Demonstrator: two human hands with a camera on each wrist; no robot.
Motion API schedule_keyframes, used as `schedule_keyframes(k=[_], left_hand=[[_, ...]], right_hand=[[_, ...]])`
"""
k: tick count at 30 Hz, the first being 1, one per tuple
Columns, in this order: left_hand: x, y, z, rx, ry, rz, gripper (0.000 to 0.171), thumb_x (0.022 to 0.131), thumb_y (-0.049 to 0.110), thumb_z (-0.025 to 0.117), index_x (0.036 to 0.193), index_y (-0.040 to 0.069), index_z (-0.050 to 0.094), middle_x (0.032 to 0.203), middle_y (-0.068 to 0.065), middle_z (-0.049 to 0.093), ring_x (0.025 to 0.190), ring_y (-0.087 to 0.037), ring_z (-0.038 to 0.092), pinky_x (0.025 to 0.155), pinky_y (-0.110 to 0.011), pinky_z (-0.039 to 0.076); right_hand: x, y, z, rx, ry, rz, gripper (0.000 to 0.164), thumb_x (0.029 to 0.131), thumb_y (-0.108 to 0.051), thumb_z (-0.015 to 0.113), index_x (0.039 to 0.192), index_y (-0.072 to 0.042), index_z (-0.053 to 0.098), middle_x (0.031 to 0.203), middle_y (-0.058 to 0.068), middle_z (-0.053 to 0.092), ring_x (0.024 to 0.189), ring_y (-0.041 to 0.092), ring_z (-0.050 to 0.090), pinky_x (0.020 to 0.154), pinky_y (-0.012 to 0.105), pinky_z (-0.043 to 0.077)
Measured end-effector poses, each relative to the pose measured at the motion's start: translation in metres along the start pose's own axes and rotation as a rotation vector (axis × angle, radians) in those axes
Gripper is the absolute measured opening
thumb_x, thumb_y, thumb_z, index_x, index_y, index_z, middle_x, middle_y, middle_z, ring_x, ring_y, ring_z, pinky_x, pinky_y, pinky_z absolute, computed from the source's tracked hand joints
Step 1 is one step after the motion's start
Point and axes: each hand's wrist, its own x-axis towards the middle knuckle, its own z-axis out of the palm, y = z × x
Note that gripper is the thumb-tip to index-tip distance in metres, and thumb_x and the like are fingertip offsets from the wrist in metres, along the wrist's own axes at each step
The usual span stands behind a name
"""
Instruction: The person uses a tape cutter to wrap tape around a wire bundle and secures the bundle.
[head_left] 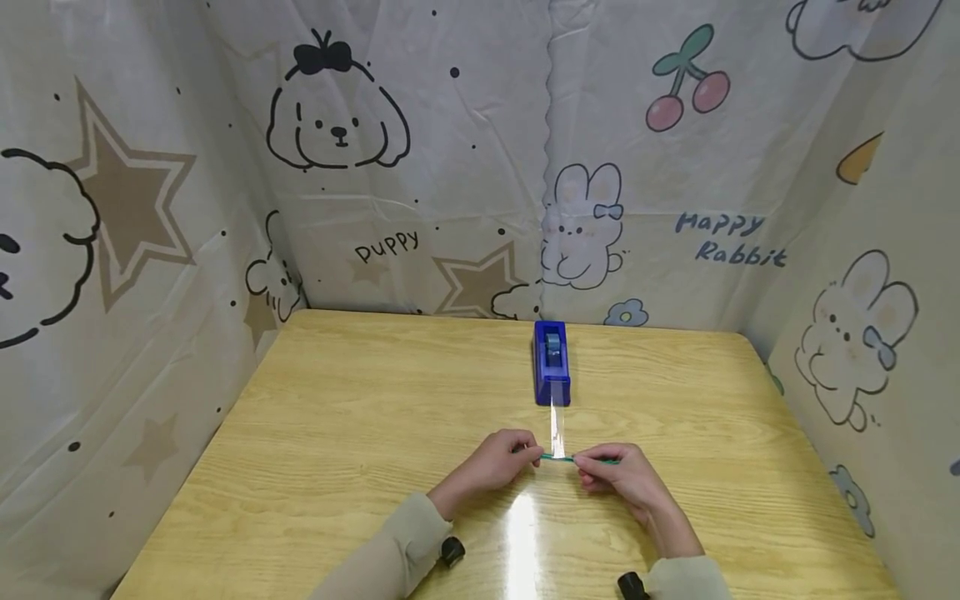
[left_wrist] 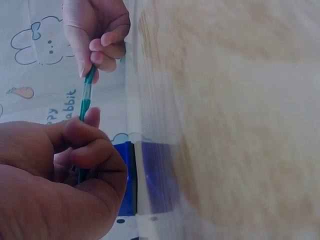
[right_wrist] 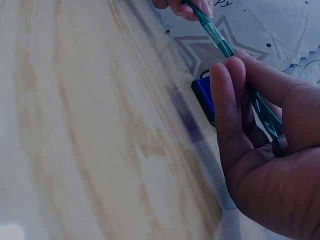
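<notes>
A thin bundle of green strands, like wire or cord (head_left: 567,459), runs level between both hands in the head view. My left hand (head_left: 501,460) pinches its left part between thumb and fingers, and my right hand (head_left: 626,482) pinches the right part. Clear tape (head_left: 557,432) stretches from a blue tape dispenser (head_left: 538,367) to the bundle and meets it between the two hands. In the left wrist view, a shiny clear patch of tape (left_wrist: 87,91) lies on the green bundle (left_wrist: 84,107). The right wrist view shows several green strands (right_wrist: 260,111) passing behind my fingers.
The wooden table (head_left: 360,392) reaches back to a patterned cloth (head_left: 465,108) that hangs behind and at both sides. Black wrist devices (head_left: 452,552) show near both cuffs. Light glares off the table's front middle.
</notes>
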Motion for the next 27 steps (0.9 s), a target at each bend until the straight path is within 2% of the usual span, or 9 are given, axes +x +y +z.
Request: schedule_keyframes(k=[5,12,20,27], left_hand=[[0.0006,0.0020,-0.0004,0.010,0.016,0.007,0.027,0.107,0.021,0.059,0.090,0.003,0.071,0.064,0.004,0.049,0.053,-0.008,0.041,0.053,-0.022,0.035],[0.0010,0.0019,0.0001,0.042,0.038,0.033,0.026,0.106,0.019,0.060,0.088,0.004,0.071,0.075,0.003,0.055,0.065,-0.009,0.042,0.062,-0.023,0.035],[0.0032,0.0008,0.0017,0.050,0.030,0.019,0.026,0.107,0.021,0.059,0.089,0.007,0.071,0.079,0.000,0.059,0.067,-0.010,0.044,0.064,-0.023,0.036],[0.0022,0.0016,0.0015,0.016,0.023,-0.024,0.027,0.107,0.025,0.058,0.091,0.009,0.072,0.069,0.003,0.052,0.059,-0.010,0.043,0.057,-0.023,0.037]], right_hand=[[0.0006,-0.0002,0.0002,-0.005,-0.018,0.011,0.010,0.097,-0.009,0.073,0.103,-0.002,0.077,0.081,0.000,0.072,0.071,0.010,0.071,0.071,0.028,0.062],[0.0018,-0.0008,-0.0008,-0.002,-0.056,0.073,0.024,0.103,-0.027,0.066,0.101,-0.004,0.074,0.080,-0.001,0.072,0.068,0.007,0.069,0.068,0.027,0.062],[0.0040,0.0018,-0.0034,0.001,-0.057,0.024,0.014,0.101,-0.013,0.068,0.101,-0.001,0.075,0.077,-0.002,0.067,0.065,0.005,0.063,0.065,0.026,0.060],[0.0065,0.0008,-0.0049,-0.013,-0.020,0.025,0.017,0.101,-0.011,0.068,0.106,0.003,0.076,0.077,-0.001,0.069,0.067,0.006,0.064,0.067,0.027,0.061]])
